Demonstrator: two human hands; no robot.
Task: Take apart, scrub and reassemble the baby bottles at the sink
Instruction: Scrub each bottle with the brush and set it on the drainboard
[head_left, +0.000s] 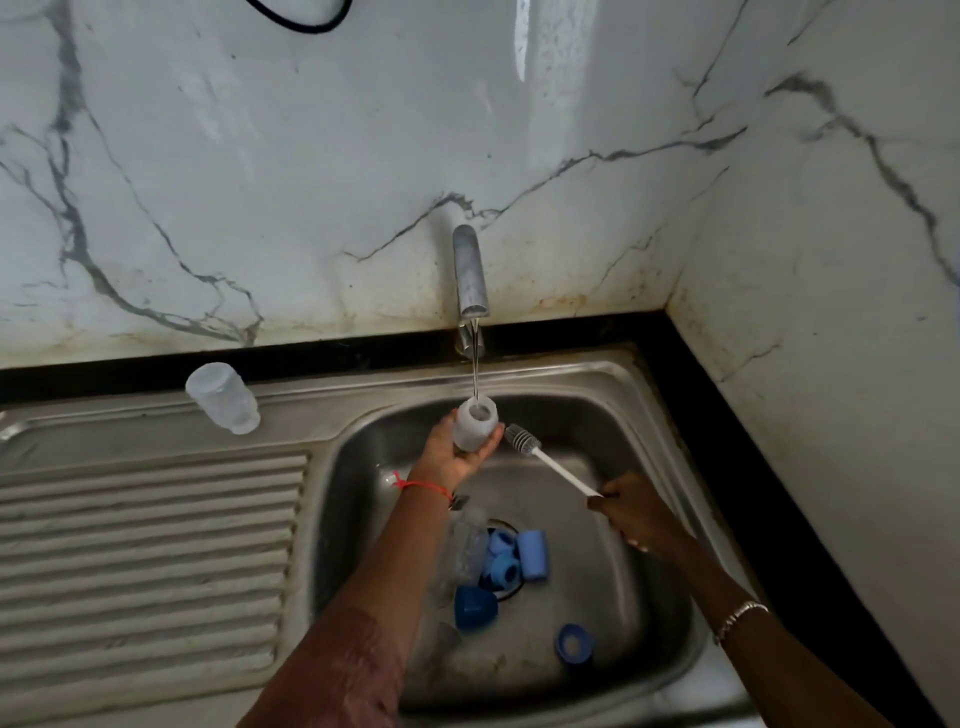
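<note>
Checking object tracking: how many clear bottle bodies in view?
3. One bottle on the drainboard; one in the left hand under the tap; one lying by the drain. The forearm may hide more.

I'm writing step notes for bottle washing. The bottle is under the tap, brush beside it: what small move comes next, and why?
Probably push the brush into the mouth of the bottle and scrub. The left hand holds the bottle mouth-up under the tap, water running in; the right hand grips the brush handle, with the bristles beside the bottle, outside it.
</note>
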